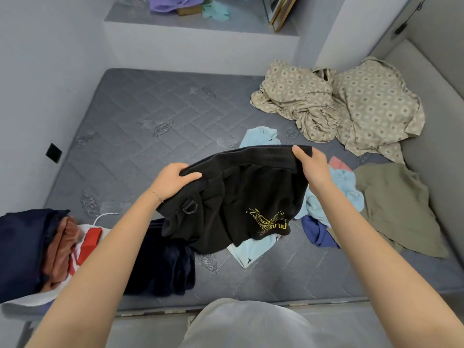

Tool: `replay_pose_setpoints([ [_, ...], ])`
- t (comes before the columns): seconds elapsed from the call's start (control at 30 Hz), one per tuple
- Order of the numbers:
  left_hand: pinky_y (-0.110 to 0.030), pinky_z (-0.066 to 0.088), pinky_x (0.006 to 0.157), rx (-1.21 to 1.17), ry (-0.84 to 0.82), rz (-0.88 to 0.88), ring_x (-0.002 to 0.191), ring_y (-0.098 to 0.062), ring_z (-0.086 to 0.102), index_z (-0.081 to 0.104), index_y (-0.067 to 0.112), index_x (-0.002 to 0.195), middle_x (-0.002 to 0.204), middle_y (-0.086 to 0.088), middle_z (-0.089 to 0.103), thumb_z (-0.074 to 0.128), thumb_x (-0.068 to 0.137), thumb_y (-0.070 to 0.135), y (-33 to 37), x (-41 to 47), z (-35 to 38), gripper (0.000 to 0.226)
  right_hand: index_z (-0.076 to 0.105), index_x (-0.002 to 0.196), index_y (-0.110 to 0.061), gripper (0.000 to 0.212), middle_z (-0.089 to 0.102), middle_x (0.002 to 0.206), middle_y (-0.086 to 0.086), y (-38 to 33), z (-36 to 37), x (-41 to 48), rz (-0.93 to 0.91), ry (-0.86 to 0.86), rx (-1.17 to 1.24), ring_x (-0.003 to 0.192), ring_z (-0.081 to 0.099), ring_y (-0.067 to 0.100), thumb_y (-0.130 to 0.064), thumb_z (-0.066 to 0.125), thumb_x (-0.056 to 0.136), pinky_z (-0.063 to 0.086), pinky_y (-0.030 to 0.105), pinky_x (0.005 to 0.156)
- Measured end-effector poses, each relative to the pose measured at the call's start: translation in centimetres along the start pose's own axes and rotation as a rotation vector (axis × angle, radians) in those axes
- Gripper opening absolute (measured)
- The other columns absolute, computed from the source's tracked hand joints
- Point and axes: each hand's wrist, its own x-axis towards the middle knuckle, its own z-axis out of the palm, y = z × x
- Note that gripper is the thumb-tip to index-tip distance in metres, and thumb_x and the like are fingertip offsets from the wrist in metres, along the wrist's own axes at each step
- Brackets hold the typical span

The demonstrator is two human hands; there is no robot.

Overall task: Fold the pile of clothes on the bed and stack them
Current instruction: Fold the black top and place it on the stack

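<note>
I hold black shorts [241, 194] with a yellow print up over the grey mattress [140, 121]. My left hand [173, 180] grips the waistband's left end and my right hand [310, 164] pinches its right end. Loose clothes lie under and right of the shorts: a light blue garment [334, 194], an olive one [396, 207], a blue-purple one [317, 233] and a pink scrap [339, 164]. A stack of folded clothes [32, 249], navy on top with rust and red-and-white beneath, sits at the bed's near left corner. A dark navy piece [165, 267] lies beside it.
A crumpled beige patterned sheet [336, 104] fills the bed's far right corner. Walls close in on the left and far sides, with a ledge [233, 18] above holding purple and teal items. A grey padded edge [431, 101] runs along the right.
</note>
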Motion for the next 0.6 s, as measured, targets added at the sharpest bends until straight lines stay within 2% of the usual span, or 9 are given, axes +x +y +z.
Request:
replay_pose_setpoints([
  [0.07,-0.031,0.04,0.065,-0.09,0.003,-0.025,0.067,-0.014,0.055,0.062,-0.003,0.079,0.07,-0.009,0.062,0.066,0.09,0.041,0.5,-0.1,0.8,0.046,0.065,0.095,-0.017,0.01,0.069,0.096,0.0,0.4,0.0,-0.2,0.042,-0.03,0.045,0.09,0.064,0.014,-0.023,0.059,0.097,0.051,0.028,0.082],
  [0.17,-0.029,0.043,0.064,-0.257,0.007,-0.046,0.067,-0.013,0.059,0.067,0.002,0.08,0.073,-0.009,0.068,0.063,0.093,0.037,2.3,-0.3,2.3,0.037,0.065,0.114,-0.01,0.025,0.07,0.108,0.006,0.8,0.4,-0.5,0.124,-0.059,0.127,0.1,0.066,0.021,-0.027,0.06,0.097,0.052,0.033,0.089],
  [0.3,-0.027,0.031,0.059,-0.409,0.061,-0.054,0.068,-0.015,0.044,0.055,0.009,0.075,0.07,-0.009,0.048,0.057,0.098,0.033,4.9,-0.3,4.2,0.033,0.065,0.117,-0.004,0.027,0.072,0.108,0.011,1.1,2.2,-1.7,0.156,-0.157,0.265,0.1,0.069,0.023,-0.023,0.058,0.098,0.054,0.032,0.086],
  [0.4,-0.03,0.029,0.061,-0.519,0.109,-0.066,0.069,-0.018,0.039,0.052,0.011,0.078,0.075,-0.008,0.044,0.054,0.099,0.031,6.2,-0.4,4.9,0.029,0.063,0.122,-0.002,0.032,0.071,0.114,0.014,1.1,4.0,-3.0,0.207,-0.266,0.351,0.104,0.069,0.026,-0.023,0.057,0.099,0.055,0.035,0.091],
  [0.47,-0.031,0.028,0.06,-0.57,0.138,-0.066,0.068,-0.018,0.037,0.051,0.011,0.077,0.075,-0.008,0.044,0.052,0.1,0.03,7.2,-0.3,5.1,0.03,0.061,0.123,0.0,0.033,0.069,0.116,0.017,0.9,4.8,-3.7,0.233,-0.341,0.415,0.105,0.067,0.028,-0.021,0.055,0.099,0.056,0.034,0.088],
  [0.6,-0.03,0.022,0.057,-0.445,0.161,-0.016,0.064,-0.019,0.029,0.035,0.014,0.068,0.069,-0.007,0.033,0.049,0.102,0.026,8.1,0.0,4.8,0.038,0.06,0.12,0.003,0.03,0.07,0.106,0.014,0.7,5.5,-4.8,0.197,-0.475,0.475,0.096,0.068,0.023,-0.018,0.051,0.101,0.056,0.027,0.078],
])
